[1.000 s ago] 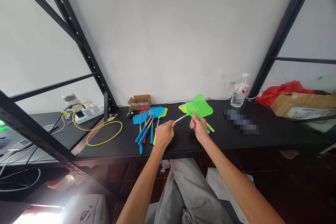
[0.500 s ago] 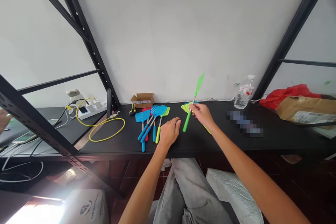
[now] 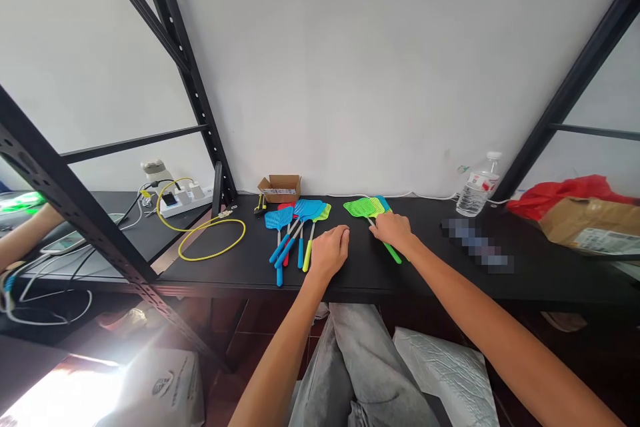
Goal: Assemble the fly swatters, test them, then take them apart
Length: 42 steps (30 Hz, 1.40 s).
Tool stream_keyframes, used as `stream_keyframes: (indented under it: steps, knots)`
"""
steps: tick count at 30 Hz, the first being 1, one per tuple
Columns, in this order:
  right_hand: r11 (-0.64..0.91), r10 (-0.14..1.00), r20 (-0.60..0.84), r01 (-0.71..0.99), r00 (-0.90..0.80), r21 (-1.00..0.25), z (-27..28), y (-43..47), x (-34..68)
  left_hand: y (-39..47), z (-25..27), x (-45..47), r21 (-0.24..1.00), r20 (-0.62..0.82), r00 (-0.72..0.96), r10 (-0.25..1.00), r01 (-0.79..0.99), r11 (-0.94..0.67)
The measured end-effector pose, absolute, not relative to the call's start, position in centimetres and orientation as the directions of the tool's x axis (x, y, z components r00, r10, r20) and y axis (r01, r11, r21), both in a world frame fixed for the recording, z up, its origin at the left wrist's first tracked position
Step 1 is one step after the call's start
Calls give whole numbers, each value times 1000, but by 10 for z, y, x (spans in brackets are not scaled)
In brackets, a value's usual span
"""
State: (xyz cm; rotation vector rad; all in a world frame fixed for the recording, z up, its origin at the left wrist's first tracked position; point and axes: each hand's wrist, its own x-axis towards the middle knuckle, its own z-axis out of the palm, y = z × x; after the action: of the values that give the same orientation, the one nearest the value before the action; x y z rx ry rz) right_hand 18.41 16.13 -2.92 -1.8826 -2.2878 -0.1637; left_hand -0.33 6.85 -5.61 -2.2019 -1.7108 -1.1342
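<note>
My right hand [image 3: 393, 232] is closed around the shaft of a green fly swatter [image 3: 357, 207], low over the black table. The swatter's head points to the far left, and the end of its handle shows below my hand. Beneath and beside it lie a yellow-green swatter [image 3: 375, 204] and a blue one [image 3: 383, 203], both partly hidden. My left hand [image 3: 331, 252] rests on the table as a loose fist, with nothing showing in it. Just left of it is a pile of several swatters: blue ones [image 3: 311, 209], a red one [image 3: 286, 205] and a yellow-green one [image 3: 309, 257].
At the back stands an open cardboard box [image 3: 281, 188] beside a yellow-black object [image 3: 260, 205]. A yellow cable [image 3: 244, 230] loops near a power strip [image 3: 186, 203]. On the right are a water bottle [image 3: 477, 190] and a package [image 3: 585, 223]. Another person's arm [image 3: 30, 237] shows far left.
My right hand has lowered the green swatter from upright to flat over the other swatters on the right. My left hand stays in place on the table. The view has shifted slightly.
</note>
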Motion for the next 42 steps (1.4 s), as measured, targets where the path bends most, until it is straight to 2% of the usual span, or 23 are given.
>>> stream_keyframes:
  steps: [2, 5, 8, 14, 19, 23, 26, 28, 31, 35, 37, 42]
  knots:
    - [195, 959, 215, 981, -188, -11, -31, 160, 185, 71, -58, -3, 309, 635, 17, 772, 911, -274]
    - [197, 955, 226, 980, -190, -8, -28, 156, 188, 73, -62, -4, 269, 640, -145, 755, 962, -44]
    - [195, 948, 263, 980, -180, -33, -24, 151, 190, 75, -66, -5, 246, 581, -241, 778, 962, 115]
    - [248, 917, 352, 959, -186, -138, -24, 131, 180, 77, -69, -7, 191, 518, -123, 846, 981, 26]
    - [290, 935, 305, 888, -183, -357, -31, 120, 168, 75, -65, -6, 166, 519, -92, 850, 986, 5]
    - [352, 936, 257, 663, -240, -661, -44, 122, 161, 72, -61, -5, 146, 626, -60, 777, 988, -41]
    - [226, 963, 144, 389, -229, -893, -55, 126, 153, 71, -61, -5, 147, 693, -51, 719, 987, -71]
    - [128, 972, 83, 200, -219, -971, -59, 129, 145, 71, -61, -5, 149, 729, -45, 683, 984, -94]
    - [8, 977, 31, -110, -211, -994, -58, 131, 129, 72, -60, -5, 124, 770, 11, 638, 978, -166]
    - [-75, 983, 12, -464, -182, -882, -53, 131, 111, 72, -59, -5, 107, 796, 58, 603, 966, -235]
    - [-47, 988, 35, -520, -148, -853, -52, 129, 106, 72, -59, -5, 121, 797, 41, 603, 967, -225]
    - [82, 987, 136, -474, -81, -877, -52, 127, 108, 75, -62, -6, 135, 784, 17, 621, 971, -196]
